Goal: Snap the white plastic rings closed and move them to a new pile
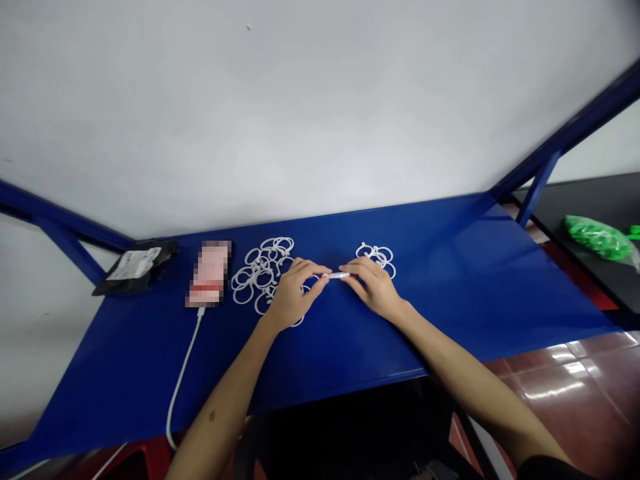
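Observation:
My left hand (295,293) and my right hand (373,285) meet over the blue table (450,293), both pinching one white plastic ring (339,275) between their fingertips. To the left of my left hand lies a pile of several white rings (260,270), partly under that hand. A smaller cluster of white rings (377,253) lies just behind my right hand.
A phone (209,273) with a white cable (183,367) lies left of the ring pile. A black packet with a white label (135,265) sits at the table's far left. A green bag (597,238) rests on a dark bench to the right. A white wall stands behind.

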`<state>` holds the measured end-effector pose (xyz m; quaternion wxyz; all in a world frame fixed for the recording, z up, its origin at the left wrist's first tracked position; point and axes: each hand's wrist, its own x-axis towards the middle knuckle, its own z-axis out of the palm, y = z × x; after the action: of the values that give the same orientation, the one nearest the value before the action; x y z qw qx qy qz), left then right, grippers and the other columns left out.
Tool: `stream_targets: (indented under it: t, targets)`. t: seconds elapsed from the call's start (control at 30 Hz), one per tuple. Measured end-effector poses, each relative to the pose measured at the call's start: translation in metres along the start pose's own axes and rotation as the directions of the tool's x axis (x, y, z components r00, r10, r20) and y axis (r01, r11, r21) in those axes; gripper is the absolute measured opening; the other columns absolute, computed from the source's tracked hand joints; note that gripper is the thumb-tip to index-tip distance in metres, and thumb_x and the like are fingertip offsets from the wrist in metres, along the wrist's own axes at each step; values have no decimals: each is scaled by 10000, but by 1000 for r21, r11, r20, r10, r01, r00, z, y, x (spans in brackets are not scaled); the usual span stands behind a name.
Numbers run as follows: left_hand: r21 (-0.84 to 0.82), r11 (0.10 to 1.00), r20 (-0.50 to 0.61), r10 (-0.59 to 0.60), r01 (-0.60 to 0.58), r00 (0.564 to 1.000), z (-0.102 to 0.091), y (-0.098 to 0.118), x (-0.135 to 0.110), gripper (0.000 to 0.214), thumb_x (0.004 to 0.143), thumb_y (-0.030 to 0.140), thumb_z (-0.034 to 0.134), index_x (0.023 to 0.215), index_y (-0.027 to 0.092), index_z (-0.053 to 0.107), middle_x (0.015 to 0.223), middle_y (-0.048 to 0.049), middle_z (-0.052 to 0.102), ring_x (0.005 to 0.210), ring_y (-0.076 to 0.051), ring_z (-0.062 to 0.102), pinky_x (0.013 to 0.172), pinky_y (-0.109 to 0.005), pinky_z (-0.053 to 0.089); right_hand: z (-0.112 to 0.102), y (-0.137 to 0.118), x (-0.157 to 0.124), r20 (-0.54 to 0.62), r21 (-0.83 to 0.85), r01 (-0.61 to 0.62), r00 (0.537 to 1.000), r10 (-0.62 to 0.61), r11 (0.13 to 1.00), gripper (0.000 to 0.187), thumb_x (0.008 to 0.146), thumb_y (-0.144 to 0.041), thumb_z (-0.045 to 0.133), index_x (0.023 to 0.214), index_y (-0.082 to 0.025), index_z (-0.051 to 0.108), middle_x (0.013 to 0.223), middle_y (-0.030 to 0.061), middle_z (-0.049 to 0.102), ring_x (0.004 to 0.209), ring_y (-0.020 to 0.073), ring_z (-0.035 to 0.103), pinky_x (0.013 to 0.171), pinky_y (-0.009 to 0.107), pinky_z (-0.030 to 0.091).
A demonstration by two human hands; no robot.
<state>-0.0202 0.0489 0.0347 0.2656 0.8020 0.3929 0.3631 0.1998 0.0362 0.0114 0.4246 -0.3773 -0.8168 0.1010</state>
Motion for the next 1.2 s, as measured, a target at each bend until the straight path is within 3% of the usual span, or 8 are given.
stream_targets:
  t: [0.2, 0.37, 0.57, 0.73, 0.83, 0.93, 1.07, 1.2]
  targets:
    - [-318, 912, 49, -256, 258, 966, 7, -6, -4, 183, 949, 363, 618, 1026, 238, 727, 962, -29, 715, 819, -150, 649, 797, -307, 518, 5, -3, -5, -35, 66, -54, 998, 56, 996, 253, 1008, -223, 557, 1256, -228, 610, 945, 51, 713, 735, 148, 662, 672, 294, 569]
    - [-480, 832, 107, -257, 276, 960, 7, -6, -4, 201, 878, 394, 714, 986, 227, 747, 889, -34, 717, 766, -147, 643, 742, -290, 524, 9, -11, -5, -73, 151, -180, 979, 192, 972, 82, 969, -284, 638, 950, -207, 659, 793, 10, 707, 632, 118, 644, 583, 242, 538]
    - [-482, 839, 53, -261, 254, 964, 9, -7, -4, 245, 868, 456, 722, 907, 215, 737, 845, -28, 704, 733, -137, 624, 703, -270, 508, 11, -18, -5, -14, 235, -210, 975, 220, 949, 141, 989, -275, 601, 1082, -191, 665, 764, 0, 673, 593, 103, 594, 582, 241, 519]
    - [-439, 852, 60, -287, 284, 956, 10, -10, -5, 269, 882, 474, 697, 876, 206, 709, 784, -17, 680, 694, -138, 609, 643, -261, 485, 11, -22, -4, 49, 268, -247, 969, 243, 931, 159, 995, -309, 586, 1056, -194, 677, 808, 12, 695, 604, 108, 594, 583, 249, 520]
    - [-385, 876, 47, -297, 292, 954, 11, -8, -6, 260, 914, 459, 655, 864, 206, 686, 781, -10, 675, 683, -134, 598, 635, -260, 475, 9, -22, -3, 45, 240, -257, 966, 254, 936, 199, 1013, -327, 547, 1126, -211, 663, 949, 53, 703, 706, 135, 642, 657, 289, 561]
    - [-332, 895, 4, -314, 297, 949, 15, -8, -7, 256, 943, 444, 611, 872, 203, 663, 794, -6, 668, 690, -132, 597, 638, -258, 471, 7, -21, -4, 30, 144, -156, 988, 153, 977, 344, 962, -423, 619, 1239, -218, 610, 1141, 115, 666, 909, 202, 666, 761, 365, 591]
    - [-334, 892, -36, -336, 305, 941, 18, -11, -9, 231, 945, 416, 606, 865, 200, 627, 770, 0, 651, 715, -139, 613, 693, -274, 489, 10, -22, -5, 39, 100, -19, 999, 15, 995, 256, 973, -327, 623, 1202, -214, 613, 956, 71, 711, 812, 183, 670, 720, 327, 583]
    - [-384, 866, 2, -345, 319, 939, 16, -10, -9, 194, 912, 398, 660, 899, 205, 646, 809, -2, 670, 739, -136, 627, 717, -274, 493, 13, -24, -6, -19, 214, -176, 983, 184, 961, 164, 1009, -267, 560, 1136, -216, 651, 882, 40, 729, 684, 134, 669, 645, 269, 569]
